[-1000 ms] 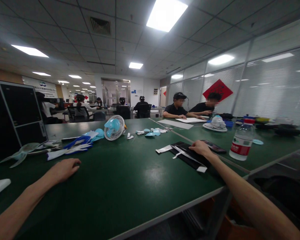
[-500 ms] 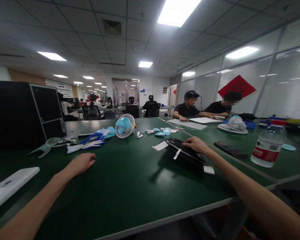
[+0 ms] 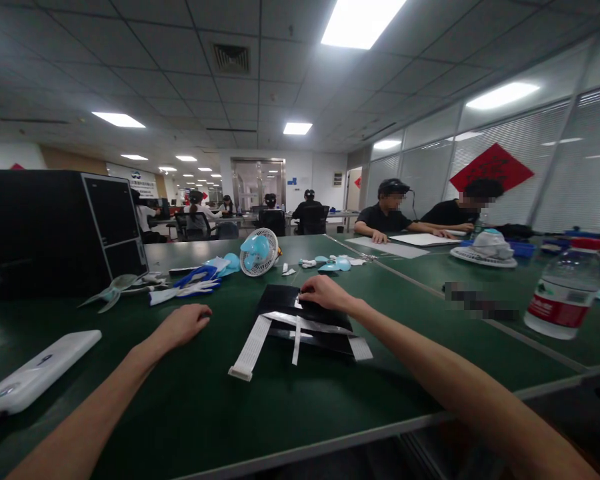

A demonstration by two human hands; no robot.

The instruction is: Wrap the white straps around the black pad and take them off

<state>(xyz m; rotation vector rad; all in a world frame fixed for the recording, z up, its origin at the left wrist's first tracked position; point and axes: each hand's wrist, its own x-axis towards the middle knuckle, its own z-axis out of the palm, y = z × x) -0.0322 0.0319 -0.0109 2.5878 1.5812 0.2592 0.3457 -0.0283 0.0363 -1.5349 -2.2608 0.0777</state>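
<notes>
Panel [image 3: 280,301]: black, flat, with white ribbons [image 3: 253,347] trailing off its near edge.

Head view: the panel lies mid-table [image 3: 280,413], straight ahead, between both hands.
- Right hand [image 3: 325,293]: fingers together, closed down on the panel's far edge.
- Left hand [image 3: 185,323]: empty, palm down on the table, fingers loosely curled, near the panel but apart from it.
- Change: half a second ago the panel was off to the right, nearer the bottle [image 3: 560,293]. It is now drawn to the centre, within reach of both hands.
- Beyond: fan [image 3: 259,252], gloves [image 3: 195,283].
</notes>
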